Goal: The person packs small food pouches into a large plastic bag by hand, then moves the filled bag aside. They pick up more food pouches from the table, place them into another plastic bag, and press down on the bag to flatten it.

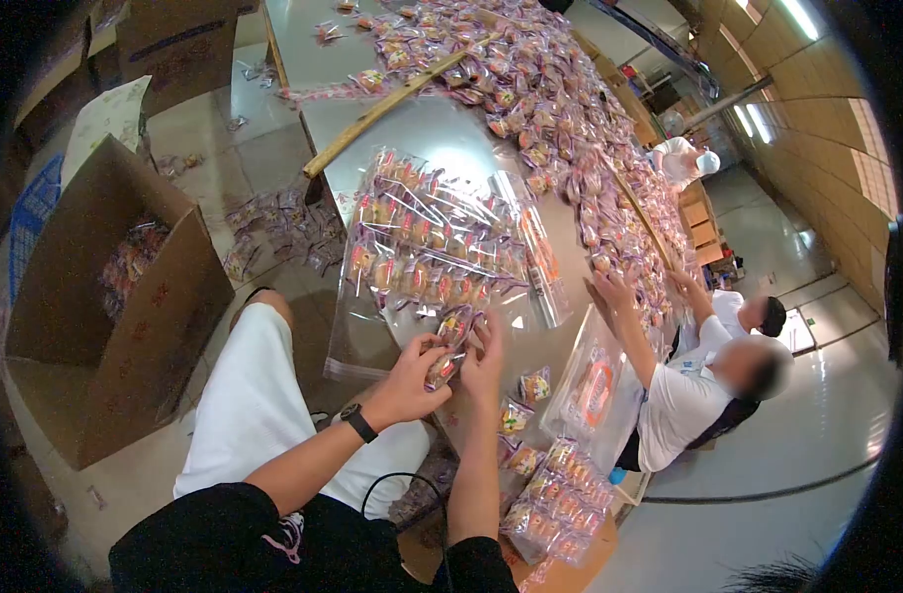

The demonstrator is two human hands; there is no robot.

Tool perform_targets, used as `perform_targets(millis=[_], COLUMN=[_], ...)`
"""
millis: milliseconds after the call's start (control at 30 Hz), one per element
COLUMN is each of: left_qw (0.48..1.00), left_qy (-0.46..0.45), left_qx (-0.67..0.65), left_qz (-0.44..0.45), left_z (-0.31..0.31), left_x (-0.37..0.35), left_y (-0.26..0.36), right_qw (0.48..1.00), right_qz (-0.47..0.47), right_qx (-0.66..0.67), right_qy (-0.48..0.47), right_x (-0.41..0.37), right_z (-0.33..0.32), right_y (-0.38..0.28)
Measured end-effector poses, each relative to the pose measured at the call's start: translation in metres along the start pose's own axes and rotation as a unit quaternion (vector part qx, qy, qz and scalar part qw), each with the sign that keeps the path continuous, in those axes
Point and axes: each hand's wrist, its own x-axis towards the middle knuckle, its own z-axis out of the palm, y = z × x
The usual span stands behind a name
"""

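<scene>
Fingers of my left hand [410, 380] and right hand [484, 358] close together on a small clear-wrapped orange snack packet [443, 369]. I hold it between them at the near edge of the grey tabletop [441, 128], just below a large clear plastic bag of packed snacks [427, 247].

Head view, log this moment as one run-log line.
left hand: pinching snack packet | right hand: on same packet | ahead: filled clear bag on table | co-worker: reaching onto table

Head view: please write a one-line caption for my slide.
Left hand and right hand hold a wrapped snack packet beside a clear bag of packets on a long table.
</scene>
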Motion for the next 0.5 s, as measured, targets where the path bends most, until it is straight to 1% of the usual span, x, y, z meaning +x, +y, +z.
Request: perform_targets(millis=[33,133,233,267,333,367,433,500], left_qw=[1.0,1.0,0.997,0.994,0.981,0.966,0.921,0.886], left_qy=[0.0,-0.018,-0.067,-0.078,-0.101,-0.092,-0.073,-0.123], left_qx=[0.004,0.012,0.013,0.058,0.146,0.21,0.337,0.401], left_qz=[0.002,0.014,0.036,0.052,0.084,0.118,0.183,0.198], left_z=[0.0,-0.003,-0.016,-0.02,-0.031,-0.036,-0.042,-0.041], left_x=[0.0,0.001,0.009,0.012,0.019,0.023,0.033,0.045], left_y=[0.0,0.002,0.006,0.008,0.023,0.031,0.047,0.045], right_qw=[0.999,0.994,0.993,0.996,0.98,0.983,0.987,0.989], right_qz=[-0.014,-0.081,0.007,-0.016,-0.06,-0.061,-0.064,-0.072], right_qx=[0.003,-0.04,0.072,-0.011,-0.178,-0.166,-0.143,-0.126], right_qy=[-0.03,-0.068,-0.094,-0.083,-0.059,-0.051,-0.037,-0.008], right_x=[-0.003,-0.008,-0.004,-0.004,-0.001,-0.001,-0.004,-0.008], right_z=[-0.001,-0.001,-0.003,-0.006,-0.004,-0.004,-0.004,-0.001], right_y=[-0.004,-0.027,-0.003,0.004,-0.024,-0.024,-0.02,-0.007])
